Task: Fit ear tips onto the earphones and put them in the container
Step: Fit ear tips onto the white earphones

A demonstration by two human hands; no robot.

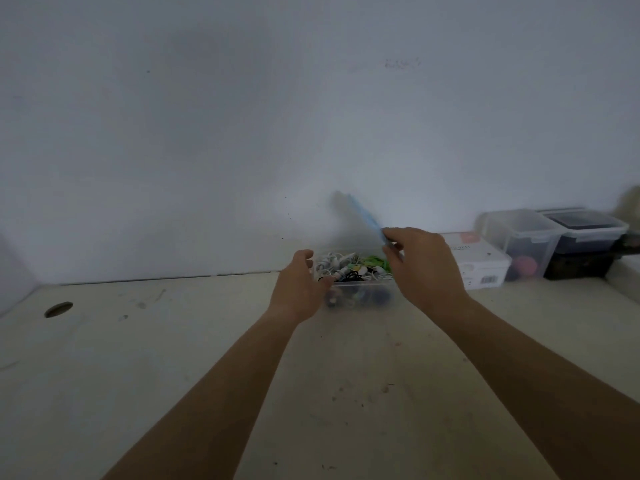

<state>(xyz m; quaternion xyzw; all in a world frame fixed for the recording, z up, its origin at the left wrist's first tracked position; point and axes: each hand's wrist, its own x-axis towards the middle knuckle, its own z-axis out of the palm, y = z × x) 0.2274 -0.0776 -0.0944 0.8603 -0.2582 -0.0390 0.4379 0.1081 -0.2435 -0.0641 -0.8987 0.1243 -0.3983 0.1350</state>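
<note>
A clear plastic container (360, 297) stands on the table near the wall, holding a tangle of white, green and black earphones (349, 266). My right hand (424, 268) pinches the container's blue-edged lid (363, 216), which is tilted up above the box and blurred. My left hand (301, 285) is at the container's left end, fingers curved beside it; I cannot tell whether they touch it. No loose ear tips can be made out.
The pale table (173, 358) has a round cable hole (58, 309) at the left. At the right along the wall stand a white carton (481, 268), a clear lidded box (519, 244) and a dark lidded box (585, 244).
</note>
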